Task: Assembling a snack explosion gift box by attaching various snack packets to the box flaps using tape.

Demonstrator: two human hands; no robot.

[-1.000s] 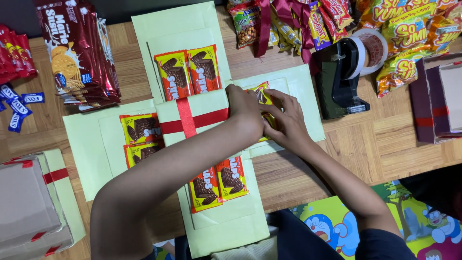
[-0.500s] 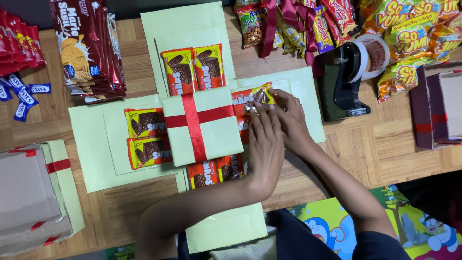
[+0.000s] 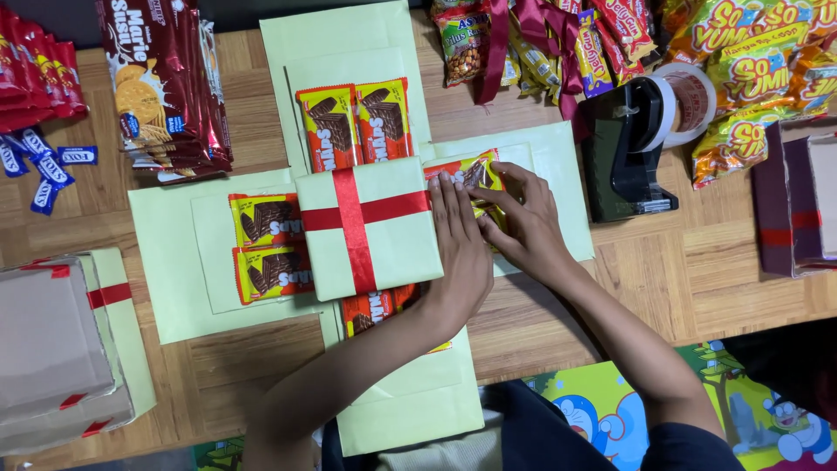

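Observation:
A pale green gift box (image 3: 401,253) with a red ribbon cross sits at the centre of an unfolded green card sheet (image 3: 174,262). Pairs of orange wafer packets lie on its flaps: top (image 3: 353,126), left (image 3: 270,249) and bottom (image 3: 370,310). On the right flap lies another wafer packet (image 3: 475,170). My left hand (image 3: 460,249) lies flat beside the box, fingertips on that packet. My right hand (image 3: 527,222) has its fingers curled on the packet's right part, hiding most of it.
A black tape dispenser (image 3: 623,148) stands right of the sheet. Biscuit packs (image 3: 166,87), red packs (image 3: 30,70) and blue candies (image 3: 44,166) lie at the back left, and snack bags (image 3: 750,61) at the back right. A maroon box (image 3: 793,201) sits right; wrapped boxes (image 3: 52,349) sit left.
My left hand has slid off the top of the ribboned box to the right flap, joining my right hand on the wafer packet there.

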